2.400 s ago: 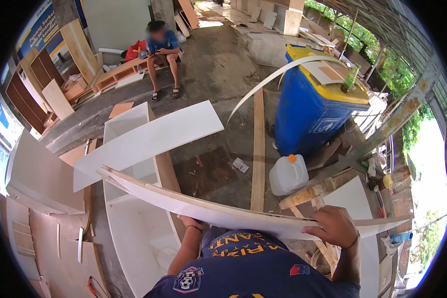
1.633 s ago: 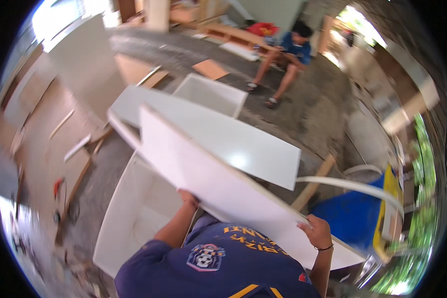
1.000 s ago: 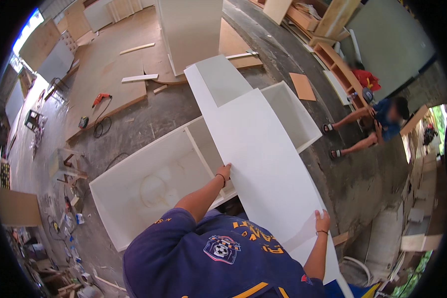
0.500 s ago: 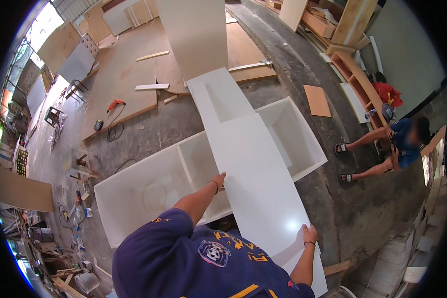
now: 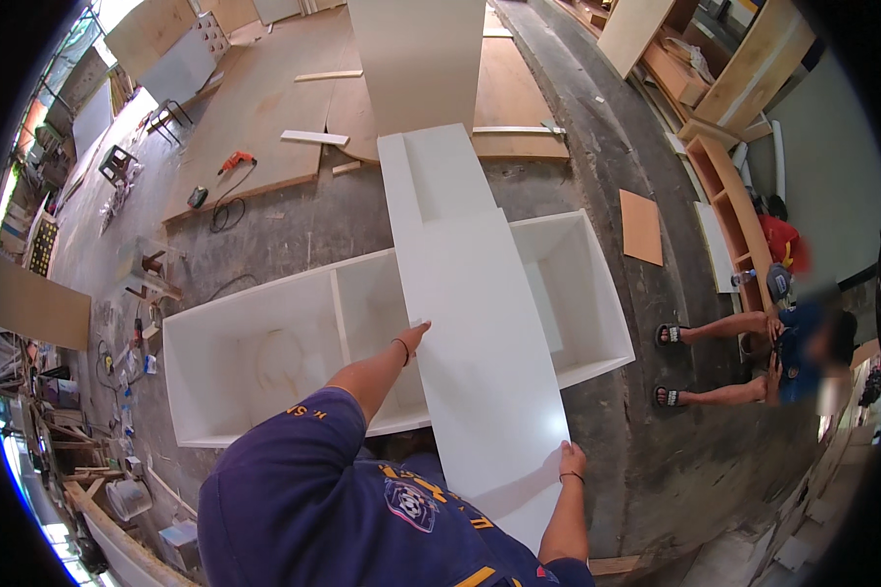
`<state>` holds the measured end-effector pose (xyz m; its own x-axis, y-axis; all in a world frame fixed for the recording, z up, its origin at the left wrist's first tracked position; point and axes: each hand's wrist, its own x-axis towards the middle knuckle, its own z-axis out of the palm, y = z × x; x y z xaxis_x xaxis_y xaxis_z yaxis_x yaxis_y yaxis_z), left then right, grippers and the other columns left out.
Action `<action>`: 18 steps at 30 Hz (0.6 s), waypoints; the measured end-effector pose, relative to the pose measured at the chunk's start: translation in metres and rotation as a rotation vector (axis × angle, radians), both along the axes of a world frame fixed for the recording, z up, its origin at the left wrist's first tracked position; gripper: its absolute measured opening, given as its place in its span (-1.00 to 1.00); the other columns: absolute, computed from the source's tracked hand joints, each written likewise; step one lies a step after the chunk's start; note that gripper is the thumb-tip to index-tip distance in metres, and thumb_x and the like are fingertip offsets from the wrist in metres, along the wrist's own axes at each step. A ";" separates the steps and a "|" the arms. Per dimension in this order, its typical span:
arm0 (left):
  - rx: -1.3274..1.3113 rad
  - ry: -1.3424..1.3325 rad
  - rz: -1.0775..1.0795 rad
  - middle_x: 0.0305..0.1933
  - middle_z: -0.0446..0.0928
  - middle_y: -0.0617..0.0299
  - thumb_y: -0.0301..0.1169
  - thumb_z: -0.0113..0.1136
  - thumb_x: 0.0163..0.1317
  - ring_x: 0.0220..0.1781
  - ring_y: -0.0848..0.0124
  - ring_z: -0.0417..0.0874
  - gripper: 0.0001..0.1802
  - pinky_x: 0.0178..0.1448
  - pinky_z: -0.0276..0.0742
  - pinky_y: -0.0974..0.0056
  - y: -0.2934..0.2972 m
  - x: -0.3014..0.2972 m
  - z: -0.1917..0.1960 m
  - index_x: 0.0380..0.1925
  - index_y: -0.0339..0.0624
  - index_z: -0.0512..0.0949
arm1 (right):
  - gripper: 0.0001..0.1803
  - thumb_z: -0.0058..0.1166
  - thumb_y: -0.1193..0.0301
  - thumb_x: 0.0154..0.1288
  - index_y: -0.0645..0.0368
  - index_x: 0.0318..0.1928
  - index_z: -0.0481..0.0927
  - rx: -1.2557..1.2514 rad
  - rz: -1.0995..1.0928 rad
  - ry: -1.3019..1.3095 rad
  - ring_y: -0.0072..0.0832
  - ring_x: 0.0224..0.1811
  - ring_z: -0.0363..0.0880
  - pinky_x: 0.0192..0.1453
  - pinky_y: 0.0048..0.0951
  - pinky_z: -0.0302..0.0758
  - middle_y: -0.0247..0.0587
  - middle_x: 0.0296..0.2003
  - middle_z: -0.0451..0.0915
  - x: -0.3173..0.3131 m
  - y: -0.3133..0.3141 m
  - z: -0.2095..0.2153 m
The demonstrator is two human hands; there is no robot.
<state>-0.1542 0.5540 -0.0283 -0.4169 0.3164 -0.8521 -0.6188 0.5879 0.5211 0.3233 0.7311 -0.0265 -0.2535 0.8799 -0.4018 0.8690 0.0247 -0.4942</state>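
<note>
Panel, long, flat, white and rectangular (image 5: 489,333), is what I have in the middle of my head view, lying lengthwise away from the wearer. It spans the white open-topped box-shaped cabinet (image 5: 201,396) from the near long edge past the far one, right of the cabinet's middle; I cannot tell whether it touches the rims. The left hand (image 5: 416,338) grasps the panel's left edge, about over the cabinet's near half. The right hand (image 5: 573,462) is curled around the right edge, closer to the body and just beyond the cabinet's near edge. The fingers' undersides are hidden from me on both.

Beyond the panel's far end I see a second white panel (image 5: 452,176), partly covered by the first, with a narrow white strip (image 5: 402,178) along its left side. The cabinet lies on the grey concrete floor (image 5: 607,470), a thin white divider (image 5: 340,315) crossing it left of the panel.

Past the cabinet's far edge, a tall off-white board-like piece (image 5: 421,68) stands by light brown plywood sheets (image 5: 264,88). An orange corded drill (image 5: 237,160) rests toward the near edge of that plywood. Off the cabinet's right end lies an orange-brown rectangular sheet (image 5: 641,227), and farther right a person in a blue shirt (image 5: 801,347) sits near a low wooden shelf unit (image 5: 729,201).
</note>
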 end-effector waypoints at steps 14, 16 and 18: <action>-0.001 0.177 0.033 0.32 0.25 -0.11 0.19 0.14 0.07 0.34 0.08 0.28 -0.02 0.31 0.24 0.11 0.005 -0.001 -0.027 0.27 -0.38 0.18 | -0.56 -0.17 0.15 0.36 0.28 -0.18 0.60 0.019 -0.050 -0.025 0.07 -0.10 0.53 -0.01 -0.08 0.43 0.16 -0.20 0.59 -0.035 0.019 -0.044; 0.026 0.183 0.045 0.33 0.22 -0.11 0.17 0.18 0.05 0.34 0.08 0.26 0.01 0.31 0.24 0.08 0.009 0.007 -0.020 0.29 -0.36 0.11 | -0.59 -0.15 0.18 0.34 0.28 -0.18 0.61 0.040 -0.070 -0.040 0.07 -0.12 0.53 -0.02 -0.07 0.43 0.15 -0.21 0.59 -0.032 0.023 -0.051; 0.032 0.195 0.086 0.35 0.17 -0.12 0.15 0.21 0.03 0.35 0.07 0.24 0.05 0.31 0.24 0.02 0.008 0.027 -0.013 0.32 -0.35 0.04 | -0.63 -0.12 0.23 0.30 0.27 -0.19 0.61 0.079 -0.066 -0.084 0.07 -0.15 0.54 -0.03 -0.06 0.44 0.14 -0.23 0.59 -0.026 0.023 -0.057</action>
<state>-0.1275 0.5622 -0.0416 -0.5992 0.2983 -0.7430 -0.5518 0.5185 0.6532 0.2971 0.7537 -0.0831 -0.1622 0.9235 -0.3478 0.9083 0.0020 -0.4183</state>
